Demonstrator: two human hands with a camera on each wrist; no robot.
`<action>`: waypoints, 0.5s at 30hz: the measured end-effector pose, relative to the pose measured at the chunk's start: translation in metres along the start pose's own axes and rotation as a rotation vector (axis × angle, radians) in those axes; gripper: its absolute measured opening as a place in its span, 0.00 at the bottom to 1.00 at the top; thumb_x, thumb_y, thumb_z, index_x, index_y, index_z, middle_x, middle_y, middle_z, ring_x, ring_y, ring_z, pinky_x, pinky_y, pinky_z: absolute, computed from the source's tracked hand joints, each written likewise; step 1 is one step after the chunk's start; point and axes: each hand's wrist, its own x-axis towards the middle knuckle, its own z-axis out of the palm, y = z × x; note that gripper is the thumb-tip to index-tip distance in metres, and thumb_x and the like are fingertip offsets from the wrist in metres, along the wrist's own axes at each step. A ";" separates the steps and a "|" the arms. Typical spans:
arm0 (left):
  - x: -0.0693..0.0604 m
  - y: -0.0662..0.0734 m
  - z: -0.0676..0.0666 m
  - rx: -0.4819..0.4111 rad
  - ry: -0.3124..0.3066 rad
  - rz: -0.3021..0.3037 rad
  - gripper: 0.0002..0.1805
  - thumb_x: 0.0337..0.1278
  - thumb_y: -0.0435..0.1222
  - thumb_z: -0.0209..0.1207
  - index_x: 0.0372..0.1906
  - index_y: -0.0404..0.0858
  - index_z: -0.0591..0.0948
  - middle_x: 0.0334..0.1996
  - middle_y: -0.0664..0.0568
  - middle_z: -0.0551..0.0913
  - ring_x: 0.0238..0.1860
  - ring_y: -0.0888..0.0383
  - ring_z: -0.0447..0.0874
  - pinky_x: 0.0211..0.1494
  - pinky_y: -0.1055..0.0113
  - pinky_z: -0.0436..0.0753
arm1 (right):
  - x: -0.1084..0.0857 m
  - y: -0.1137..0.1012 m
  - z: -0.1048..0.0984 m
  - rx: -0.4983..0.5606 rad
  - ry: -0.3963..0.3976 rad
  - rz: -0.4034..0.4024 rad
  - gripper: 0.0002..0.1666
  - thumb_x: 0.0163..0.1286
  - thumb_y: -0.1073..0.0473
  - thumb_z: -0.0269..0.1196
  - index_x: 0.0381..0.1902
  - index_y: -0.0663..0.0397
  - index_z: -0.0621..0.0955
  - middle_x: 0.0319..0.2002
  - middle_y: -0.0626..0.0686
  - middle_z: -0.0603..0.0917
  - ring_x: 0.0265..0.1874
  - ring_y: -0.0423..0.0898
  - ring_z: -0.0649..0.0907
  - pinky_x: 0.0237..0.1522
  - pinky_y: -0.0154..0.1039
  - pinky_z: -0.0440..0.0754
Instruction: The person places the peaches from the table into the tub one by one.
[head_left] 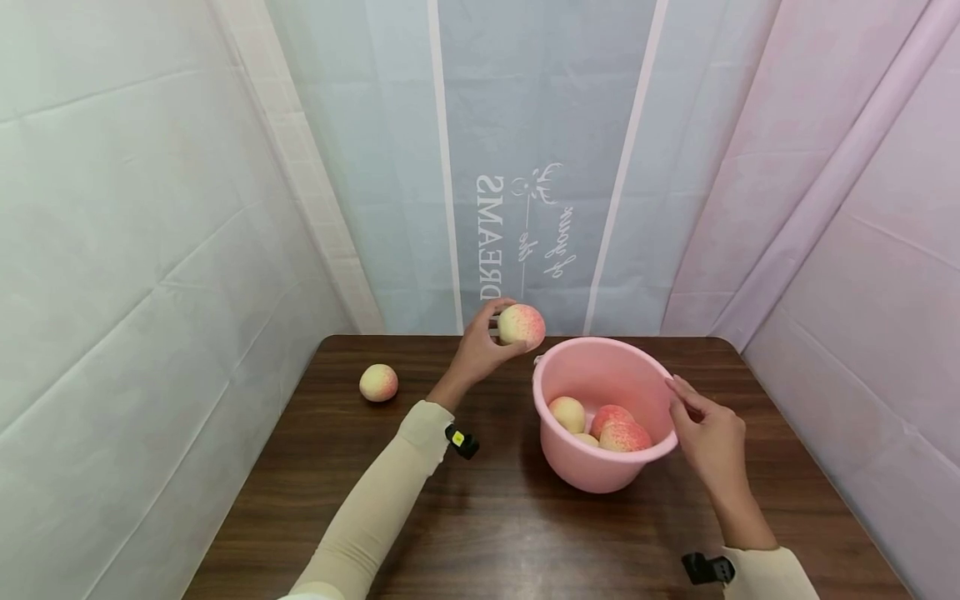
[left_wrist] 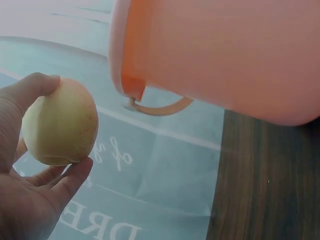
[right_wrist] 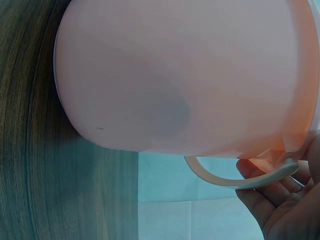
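Observation:
In the head view my left hand (head_left: 482, 343) grips a yellow-and-pink peach (head_left: 522, 326) in the air, left of the pink bucket (head_left: 592, 471) and above the table's far part. The left wrist view shows the thumb on top of this peach (left_wrist: 62, 125) and fingers beneath it. My right hand (head_left: 711, 433) pinches the bucket's rim at its right side, by the handle joint; the white handle (right_wrist: 240, 182) hangs down there. Several peaches (head_left: 626, 436) lie inside the bucket. Another peach (head_left: 378, 382) rests on the table at the left.
The bucket stands on a dark wood-grain table (head_left: 480, 533), right of its middle. Behind the table hangs a blue-grey cloth (head_left: 540, 100) with mirrored lettering. Pale cloth walls (head_left: 135, 292) close in the left and right sides.

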 end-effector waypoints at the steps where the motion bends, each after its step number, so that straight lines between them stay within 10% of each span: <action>1: 0.000 0.002 0.000 0.002 -0.001 -0.001 0.38 0.51 0.41 0.76 0.67 0.48 0.71 0.59 0.49 0.76 0.50 0.51 0.82 0.46 0.62 0.85 | 0.000 0.000 0.000 -0.001 0.000 -0.001 0.17 0.71 0.62 0.63 0.56 0.57 0.85 0.55 0.54 0.85 0.52 0.57 0.85 0.36 0.11 0.68; 15: -0.002 0.019 0.003 -0.029 -0.022 0.042 0.40 0.50 0.40 0.76 0.68 0.46 0.71 0.59 0.48 0.75 0.51 0.51 0.82 0.46 0.61 0.85 | -0.001 0.000 0.001 0.002 -0.002 0.006 0.17 0.71 0.62 0.63 0.56 0.56 0.85 0.55 0.53 0.85 0.52 0.57 0.85 0.35 0.12 0.69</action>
